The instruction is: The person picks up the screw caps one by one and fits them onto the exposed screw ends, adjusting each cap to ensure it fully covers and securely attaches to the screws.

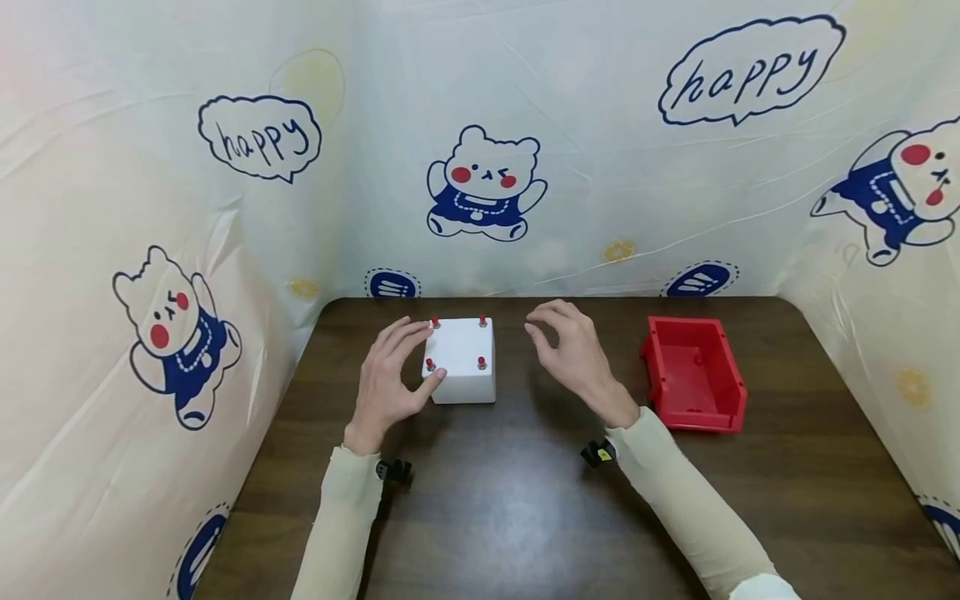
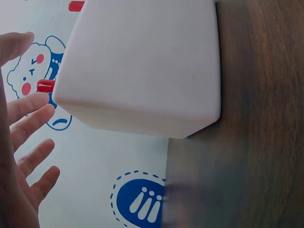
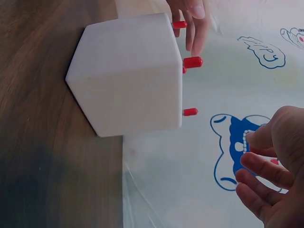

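A white box (image 1: 461, 343) stands on the table, with small red-capped posts (image 1: 482, 363) rising near the corners of its top. My left hand (image 1: 386, 379) is at the box's left side, fingers spread and thumb by the front left corner. In the left wrist view, that hand's fingers (image 2: 40, 116) are apart, one close to a red cap (image 2: 46, 86); whether they touch cannot be told. To the right of the box, my right hand (image 1: 576, 354) hovers with bent, loose fingers and holds nothing visible. The right wrist view shows a gap between it and the box (image 3: 128, 80).
A red open-front plastic bin (image 1: 693, 375) sits on the right of the dark wooden table (image 1: 480, 517). Printed cloth (image 1: 592, 167) with bears and lettering hangs behind the table and on both sides. A small black device (image 1: 598, 453) is strapped at the right wrist.
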### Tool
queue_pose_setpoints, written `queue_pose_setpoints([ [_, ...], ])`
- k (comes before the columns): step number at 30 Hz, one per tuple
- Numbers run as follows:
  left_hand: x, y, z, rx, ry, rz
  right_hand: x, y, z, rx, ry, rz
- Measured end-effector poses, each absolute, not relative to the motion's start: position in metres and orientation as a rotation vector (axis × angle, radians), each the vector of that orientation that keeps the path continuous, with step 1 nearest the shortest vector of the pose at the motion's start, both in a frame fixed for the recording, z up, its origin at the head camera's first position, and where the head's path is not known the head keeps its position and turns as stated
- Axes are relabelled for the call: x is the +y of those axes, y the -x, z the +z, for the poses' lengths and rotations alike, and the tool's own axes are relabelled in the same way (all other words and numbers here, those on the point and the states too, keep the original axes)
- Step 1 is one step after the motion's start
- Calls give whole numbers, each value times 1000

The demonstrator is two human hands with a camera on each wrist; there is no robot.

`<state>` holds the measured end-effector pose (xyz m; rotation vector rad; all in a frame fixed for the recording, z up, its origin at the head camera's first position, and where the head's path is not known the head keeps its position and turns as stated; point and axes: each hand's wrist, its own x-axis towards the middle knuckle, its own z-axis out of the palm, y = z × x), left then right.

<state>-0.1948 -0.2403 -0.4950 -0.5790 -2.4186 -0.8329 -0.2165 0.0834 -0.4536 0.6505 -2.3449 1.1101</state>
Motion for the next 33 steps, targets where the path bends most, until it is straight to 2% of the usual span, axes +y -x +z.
queue_pose_setpoints([
  [21,-275,187,-479,-2449,541,-706,144,205,-451,-2301,-591,998],
  [33,-273,192,-473,-2510,548,-660,201,191,-453,-2401,-504,830],
])
